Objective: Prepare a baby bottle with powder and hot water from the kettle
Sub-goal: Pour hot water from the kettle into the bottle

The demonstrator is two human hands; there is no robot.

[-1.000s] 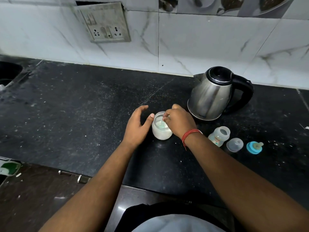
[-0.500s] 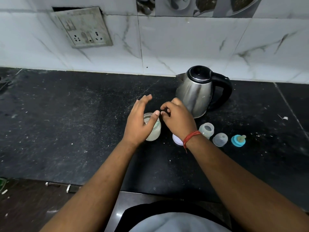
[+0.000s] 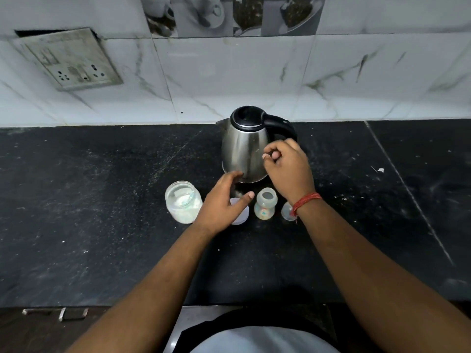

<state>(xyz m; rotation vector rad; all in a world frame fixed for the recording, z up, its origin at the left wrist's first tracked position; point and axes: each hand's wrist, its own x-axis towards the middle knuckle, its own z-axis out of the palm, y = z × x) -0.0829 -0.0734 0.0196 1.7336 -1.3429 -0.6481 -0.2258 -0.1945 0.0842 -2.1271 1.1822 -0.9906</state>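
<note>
The fingers of our right hand are curled in, thumb against fingertips; whether they pinch anything we cannot tell. They hover in front of the steel electric kettle with a black lid and handle, which stands on the black stone table. The fingers of our left hand are spread and relaxed, holding nothing, above a round white lid lying flat. Between the two hands, just below the right fingers, stands the small clear plastic baby bottle, upright and uncapped; its contents we cannot make out. Left of the left hand sits an open clear glass jar holding white powder. Under the right wrist a clear domed cap shows partly.
</note>
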